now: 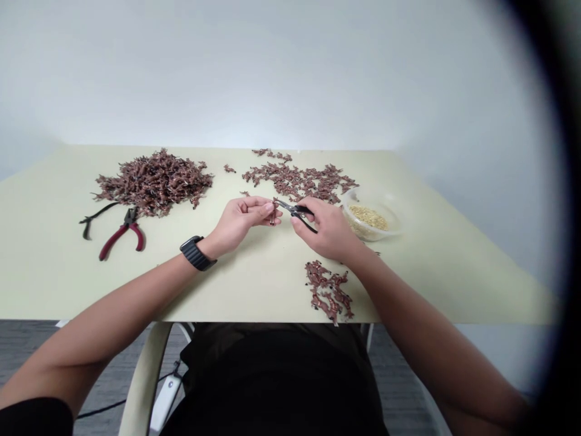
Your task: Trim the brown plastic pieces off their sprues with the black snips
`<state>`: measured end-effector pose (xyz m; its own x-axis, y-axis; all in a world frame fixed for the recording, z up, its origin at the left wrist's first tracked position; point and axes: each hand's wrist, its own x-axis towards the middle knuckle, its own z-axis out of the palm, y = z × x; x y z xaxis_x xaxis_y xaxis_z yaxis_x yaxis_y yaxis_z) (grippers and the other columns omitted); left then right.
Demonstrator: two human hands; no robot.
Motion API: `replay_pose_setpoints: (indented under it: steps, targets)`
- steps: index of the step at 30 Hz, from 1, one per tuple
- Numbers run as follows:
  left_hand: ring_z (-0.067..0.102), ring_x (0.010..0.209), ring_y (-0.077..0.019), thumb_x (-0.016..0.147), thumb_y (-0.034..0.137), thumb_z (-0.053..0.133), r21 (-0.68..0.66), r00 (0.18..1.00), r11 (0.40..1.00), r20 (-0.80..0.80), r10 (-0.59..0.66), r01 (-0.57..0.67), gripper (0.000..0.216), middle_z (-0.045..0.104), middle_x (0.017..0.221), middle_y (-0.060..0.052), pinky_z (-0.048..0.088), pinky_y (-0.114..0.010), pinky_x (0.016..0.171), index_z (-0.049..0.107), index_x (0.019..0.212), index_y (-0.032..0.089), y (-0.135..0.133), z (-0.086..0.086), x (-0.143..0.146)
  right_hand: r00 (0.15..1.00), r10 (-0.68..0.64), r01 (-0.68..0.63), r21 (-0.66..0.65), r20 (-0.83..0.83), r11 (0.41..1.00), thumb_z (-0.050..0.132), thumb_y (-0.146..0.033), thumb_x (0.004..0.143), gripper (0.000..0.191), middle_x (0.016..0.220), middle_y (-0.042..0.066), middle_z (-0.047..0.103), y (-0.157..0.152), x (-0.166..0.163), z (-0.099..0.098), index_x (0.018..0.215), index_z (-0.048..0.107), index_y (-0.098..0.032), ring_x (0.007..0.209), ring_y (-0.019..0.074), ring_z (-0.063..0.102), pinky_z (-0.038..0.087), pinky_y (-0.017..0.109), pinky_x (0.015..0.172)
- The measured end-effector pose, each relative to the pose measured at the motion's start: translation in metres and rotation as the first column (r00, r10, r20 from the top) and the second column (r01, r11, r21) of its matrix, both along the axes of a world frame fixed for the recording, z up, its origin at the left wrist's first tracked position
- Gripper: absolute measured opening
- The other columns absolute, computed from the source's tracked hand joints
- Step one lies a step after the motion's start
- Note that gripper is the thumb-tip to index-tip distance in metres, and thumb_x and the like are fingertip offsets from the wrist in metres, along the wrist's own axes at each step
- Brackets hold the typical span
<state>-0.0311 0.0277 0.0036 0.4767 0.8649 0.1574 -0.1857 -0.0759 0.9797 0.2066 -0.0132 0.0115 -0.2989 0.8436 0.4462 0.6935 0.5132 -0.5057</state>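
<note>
Between the thumb and fingers of my left hand [242, 221] is a small brown animal figurine [273, 217], partly hidden by the fingertips. My right hand [329, 227] is closed around black-handled pliers [297, 211]. Their slim metal jaws point left and meet the figurine at my left fingertips; whether they grip it is too small to tell. Just beyond both hands lies a spread of similar brown figurines [304, 180]. Nearer me, below my right hand, a smaller group of figurines [329, 290] lies by the table's front edge.
A large heap of brown figurines [154, 178] is at the back left. In front of it lie red-handled pliers [121, 233] and a black curved piece [93, 218]. A clear plastic bowl [393, 212] with small yellowish bits stands right of my right hand. A wall [290, 72] rises behind the table.
</note>
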Motion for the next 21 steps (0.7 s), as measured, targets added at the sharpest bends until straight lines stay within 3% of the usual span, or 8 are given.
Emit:
replay_pose_setpoints:
  steps: [4, 12, 17, 21]
  targets:
    - [0.076, 0.090, -0.0172, 0.091, 0.049, 0.080, -0.085, 0.998, 0.995, 0.042, -0.053, 0.056, 0.036, 0.080, 0.109, -0.013, 0.061, -0.033, 0.094, 0.079, 0.101, 0.014, 0.0017, -0.0023, -0.0029, 0.999, 0.011, -0.013, 0.032, 0.053, 0.999, 0.059, -0.041, 0.097, 0.021, 0.083, 0.003, 0.057, 0.0016, 0.0034, -0.0006, 0.104, 0.060, -0.022, 0.071, 0.0190, 0.050, 0.037, 0.034, 0.069]
    - [0.074, 0.088, -0.0154, 0.094, 0.047, 0.078, -0.107, 0.996, 0.991, 0.044, -0.073, 0.077, 0.033, 0.079, 0.106, -0.012, 0.061, -0.030, 0.091, 0.079, 0.098, 0.013, 0.0026, -0.0023, -0.0041, 0.996, 0.047, -0.049, 0.019, 0.071, 0.999, 0.057, -0.041, 0.099, 0.019, 0.077, 0.000, 0.051, 0.0016, 0.0062, 0.0024, 0.094, 0.055, -0.023, 0.071, 0.0185, 0.050, 0.036, 0.034, 0.069]
    - [0.075, 0.089, -0.0172, 0.092, 0.048, 0.080, -0.068, 0.998, 0.996, 0.025, -0.057, 0.059, 0.036, 0.079, 0.108, -0.014, 0.061, -0.033, 0.092, 0.079, 0.101, 0.014, 0.0017, -0.0030, -0.0036, 0.997, 0.043, -0.042, -0.011, 0.069, 0.999, 0.058, -0.041, 0.099, 0.021, 0.074, 0.000, 0.050, -0.0012, 0.0056, 0.0049, 0.089, 0.054, -0.023, 0.068, 0.0177, 0.048, 0.035, 0.034, 0.067]
    - [0.076, 0.091, -0.0205, 0.089, 0.047, 0.082, 0.064, 0.999, 0.997, -0.029, 0.036, -0.034, 0.037, 0.081, 0.104, -0.013, 0.062, -0.037, 0.092, 0.078, 0.105, 0.014, -0.0036, -0.0036, 0.0002, 1.000, 0.016, -0.016, -0.119, -0.006, 0.993, 0.059, -0.043, 0.099, 0.025, 0.071, -0.001, 0.050, -0.0060, 0.0017, 0.0089, 0.085, 0.054, -0.023, 0.065, 0.0167, 0.047, 0.033, 0.034, 0.063]
